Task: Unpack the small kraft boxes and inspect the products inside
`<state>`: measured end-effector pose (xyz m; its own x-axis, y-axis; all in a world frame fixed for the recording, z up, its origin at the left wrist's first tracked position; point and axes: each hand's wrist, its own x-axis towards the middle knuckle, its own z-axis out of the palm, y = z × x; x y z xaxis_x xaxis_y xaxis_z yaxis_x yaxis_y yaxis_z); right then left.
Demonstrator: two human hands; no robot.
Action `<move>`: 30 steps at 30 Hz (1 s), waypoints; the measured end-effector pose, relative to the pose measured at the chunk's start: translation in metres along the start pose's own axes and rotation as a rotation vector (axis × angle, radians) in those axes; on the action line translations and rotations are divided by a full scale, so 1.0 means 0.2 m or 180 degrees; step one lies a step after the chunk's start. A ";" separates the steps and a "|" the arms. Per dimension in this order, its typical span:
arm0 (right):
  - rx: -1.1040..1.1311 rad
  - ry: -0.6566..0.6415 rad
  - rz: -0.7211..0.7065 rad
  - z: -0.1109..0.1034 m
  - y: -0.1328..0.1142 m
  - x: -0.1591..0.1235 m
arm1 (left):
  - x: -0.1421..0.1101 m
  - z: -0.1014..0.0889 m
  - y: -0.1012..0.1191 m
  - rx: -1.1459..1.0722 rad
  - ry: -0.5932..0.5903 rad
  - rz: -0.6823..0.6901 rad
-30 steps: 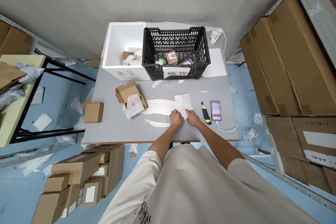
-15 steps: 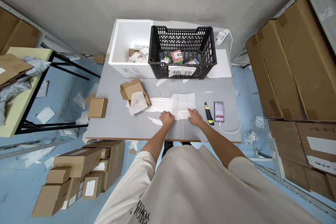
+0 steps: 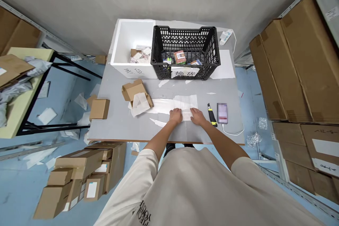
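Note:
A white foam-like wrapping sheet (image 3: 186, 101) lies flat on the table, its near edge folded over into a narrow flat bundle (image 3: 186, 115). Whatever lies inside that fold is covered. At the bundle's left end is my left hand (image 3: 176, 116), fingers curled onto the sheet. The right end is gripped by my right hand (image 3: 197, 117), thumb towards the left hand. To the left, a second white strip (image 3: 162, 105) runs under an open cardboard box (image 3: 134, 90) with crumpled white paper (image 3: 140, 103) spilling from it.
Right of my hands lie a yellow-black utility knife (image 3: 212, 115) and a phone (image 3: 222, 113) on a white cable. Behind stand a white foam box (image 3: 134, 70) and a black crate (image 3: 185, 31) holding small packs. A closed carton (image 3: 99, 109) sits at the table's left edge.
My left hand has moved right onto the sheet. The sheet's near edge now covers the pale pink flat item that showed before. My right hand has shifted only slightly.

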<state>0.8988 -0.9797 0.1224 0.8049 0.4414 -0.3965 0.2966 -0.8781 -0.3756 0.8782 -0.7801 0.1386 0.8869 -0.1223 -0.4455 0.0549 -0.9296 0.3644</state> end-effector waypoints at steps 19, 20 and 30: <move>0.0852 -0.0081 0.0262 -0.03 0.09 0.02 | 0.04 0.04 -0.04 -0.0731 0.0246 -0.0402; 0.0824 -0.0107 0.0163 -0.03 0.09 0.02 | 0.05 0.04 -0.04 -0.0748 0.0263 -0.0448; 0.0418 -0.0105 -0.0068 0.04 0.06 -0.03 | -0.03 0.09 -0.07 0.0097 -0.0386 0.0175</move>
<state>0.8933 -0.9910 0.1130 0.7812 0.4675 -0.4138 0.2418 -0.8377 -0.4898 0.8636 -0.7734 0.1212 0.8262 -0.2126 -0.5217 -0.0079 -0.9303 0.3666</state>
